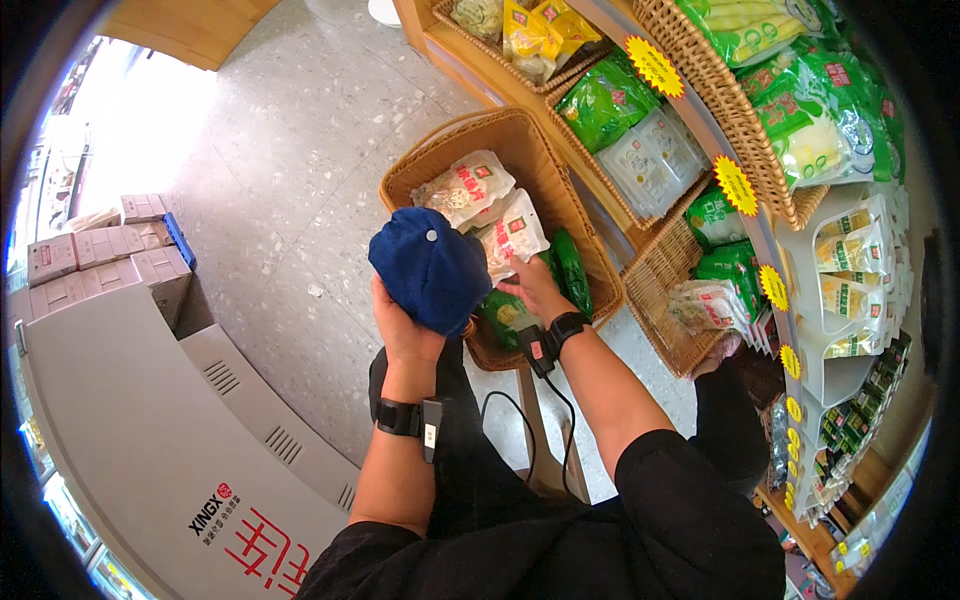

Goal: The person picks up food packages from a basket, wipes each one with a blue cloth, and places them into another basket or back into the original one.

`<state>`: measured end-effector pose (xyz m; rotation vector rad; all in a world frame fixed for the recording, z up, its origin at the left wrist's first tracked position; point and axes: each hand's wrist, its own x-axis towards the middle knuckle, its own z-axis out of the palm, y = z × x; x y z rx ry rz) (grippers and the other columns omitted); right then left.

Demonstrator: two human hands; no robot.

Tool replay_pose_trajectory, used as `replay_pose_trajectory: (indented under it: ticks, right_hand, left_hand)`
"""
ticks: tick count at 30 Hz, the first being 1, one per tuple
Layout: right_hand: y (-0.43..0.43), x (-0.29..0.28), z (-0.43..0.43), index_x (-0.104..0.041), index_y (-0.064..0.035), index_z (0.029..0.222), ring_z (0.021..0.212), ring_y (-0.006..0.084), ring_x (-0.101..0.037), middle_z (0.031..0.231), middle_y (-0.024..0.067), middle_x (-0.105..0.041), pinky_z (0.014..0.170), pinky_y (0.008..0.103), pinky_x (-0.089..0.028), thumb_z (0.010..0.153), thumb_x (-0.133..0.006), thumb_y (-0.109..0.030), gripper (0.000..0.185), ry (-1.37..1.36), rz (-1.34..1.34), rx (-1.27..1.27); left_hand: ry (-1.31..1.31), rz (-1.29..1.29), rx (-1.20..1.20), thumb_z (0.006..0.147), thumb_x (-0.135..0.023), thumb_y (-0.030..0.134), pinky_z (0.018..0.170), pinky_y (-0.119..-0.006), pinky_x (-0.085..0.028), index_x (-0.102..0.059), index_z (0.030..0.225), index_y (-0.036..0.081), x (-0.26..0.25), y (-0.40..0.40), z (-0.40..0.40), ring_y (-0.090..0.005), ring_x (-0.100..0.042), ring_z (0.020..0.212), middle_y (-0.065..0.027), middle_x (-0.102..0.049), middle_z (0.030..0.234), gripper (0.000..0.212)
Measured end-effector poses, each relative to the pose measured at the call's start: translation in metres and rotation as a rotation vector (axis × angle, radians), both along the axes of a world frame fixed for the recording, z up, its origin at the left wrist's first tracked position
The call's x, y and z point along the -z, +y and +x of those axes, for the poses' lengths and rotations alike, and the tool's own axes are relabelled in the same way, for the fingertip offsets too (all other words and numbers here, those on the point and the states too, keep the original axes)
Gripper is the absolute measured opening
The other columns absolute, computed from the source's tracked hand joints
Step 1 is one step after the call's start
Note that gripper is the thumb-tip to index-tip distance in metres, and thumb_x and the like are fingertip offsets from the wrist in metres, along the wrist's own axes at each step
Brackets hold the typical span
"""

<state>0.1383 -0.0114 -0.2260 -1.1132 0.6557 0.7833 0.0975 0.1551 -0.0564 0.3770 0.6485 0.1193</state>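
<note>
My left hand (pixel 405 330) holds a navy-blue cloth cap (pixel 427 270) from its near side, crown and pale button facing up. The cap covers part of a brown wicker basket (pixel 517 124). Inside that basket, my right hand (pixel 536 285) pinches the lower edge of a white food bag (pixel 517 229) with red print. A second white food bag (pixel 465 187) lies beyond it. Green bags (pixel 510 315) are by my right wrist, and a dark green package (pixel 574 274) lies along the basket's right wall.
Shelves on the right carry wicker trays (pixel 645 300) of packaged food, with yellow starburst tags (pixel 735 184) along the rail. A grey-white chest freezer (pixel 142 390) stands left, with stacked cartons (pixel 105 247) behind it. Black cables (pixel 559 397) hang below my right wrist.
</note>
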Motion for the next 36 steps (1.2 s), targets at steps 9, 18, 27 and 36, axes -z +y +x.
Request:
replay_pose_trajectory:
  ticks: [9, 18, 27, 36]
  right_hand:
    - [-0.041, -0.027, -0.005, -0.041, -0.0029, 0.118, 0.094, 0.0215, -0.053, 0.109, 0.0101, -0.051, 0.074, 0.0362, -0.049, 0.085, -0.054, -0.020, 0.040, -0.041, -0.097, -0.123]
    - [-0.250, -0.048, -0.012, -0.053, -0.0056, 0.106, 0.084, 0.0170, -0.056, 0.096, 0.0079, -0.055, 0.064, 0.0305, -0.051, 0.082, -0.055, -0.016, 0.026, -0.404, -0.740, 0.115]
    - [-0.408, -0.060, -0.034, -0.035, -0.0069, 0.125, 0.108, 0.0403, -0.045, 0.117, 0.0250, -0.046, 0.086, 0.0431, -0.041, 0.078, -0.052, -0.015, 0.050, -0.422, -1.878, -0.605]
    - [-0.406, -0.062, -0.043, -0.048, -0.0084, 0.108, 0.109, 0.0408, -0.042, 0.113, 0.0198, -0.047, 0.085, 0.0471, -0.041, 0.077, -0.055, -0.016, 0.033, -0.310, -1.828, -0.816]
  left_hand:
    - [0.019, -0.058, 0.107, 0.089, -0.032, 0.044, 0.096, -0.045, -0.037, -0.045, 0.123, 0.007, 0.002, -0.008, 0.003, -0.0290, -0.048, 0.112, -0.0117, -0.049, 0.123, 0.052]
    - [0.055, 0.080, 0.245, 0.087, -0.034, 0.052, 0.094, -0.050, -0.038, -0.041, 0.127, 0.010, -0.004, -0.035, 0.001, -0.0327, -0.047, 0.113, -0.0130, -0.047, 0.125, 0.058]
    - [0.016, 0.068, 0.352, 0.087, -0.034, 0.053, 0.094, -0.050, -0.038, -0.039, 0.129, 0.011, 0.003, -0.051, -0.003, -0.0327, -0.046, 0.114, -0.0139, -0.045, 0.126, 0.059]
    - [0.013, 0.125, 0.426, 0.088, -0.035, 0.051, 0.094, -0.047, -0.039, -0.039, 0.128, 0.009, 0.003, -0.053, -0.001, -0.0306, -0.048, 0.112, -0.0134, -0.046, 0.125, 0.059]
